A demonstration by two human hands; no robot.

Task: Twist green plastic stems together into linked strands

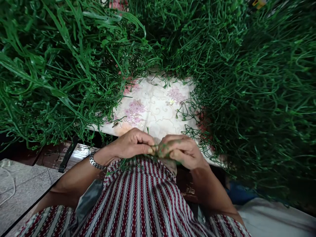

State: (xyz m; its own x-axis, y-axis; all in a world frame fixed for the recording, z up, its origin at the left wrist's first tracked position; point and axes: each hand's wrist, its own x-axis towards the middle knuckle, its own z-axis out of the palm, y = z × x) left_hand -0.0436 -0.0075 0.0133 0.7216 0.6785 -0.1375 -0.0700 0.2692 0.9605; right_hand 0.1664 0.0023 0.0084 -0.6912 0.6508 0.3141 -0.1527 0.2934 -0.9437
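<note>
Close to my body, my left hand (134, 144) and my right hand (184, 152) almost meet at the near edge of the table. Both are closed, thumbs pressed to fingers, on a thin green plastic stem (162, 150), blurred and mostly covered by the fingers. Some green strands (127, 162) hang below my left hand. Beyond my hands lies a pale flowered table cover (158, 112). Loose thin stems (189, 112) are scattered along its right side, near my right hand.
A big heap of glossy green artificial stems (56, 65) rises on the left. Another heap of finer stems (256, 92) covers the right and wraps round the back. A small dark piece (115, 125) lies at the cover's left edge. Tiled floor (27, 184) shows at lower left.
</note>
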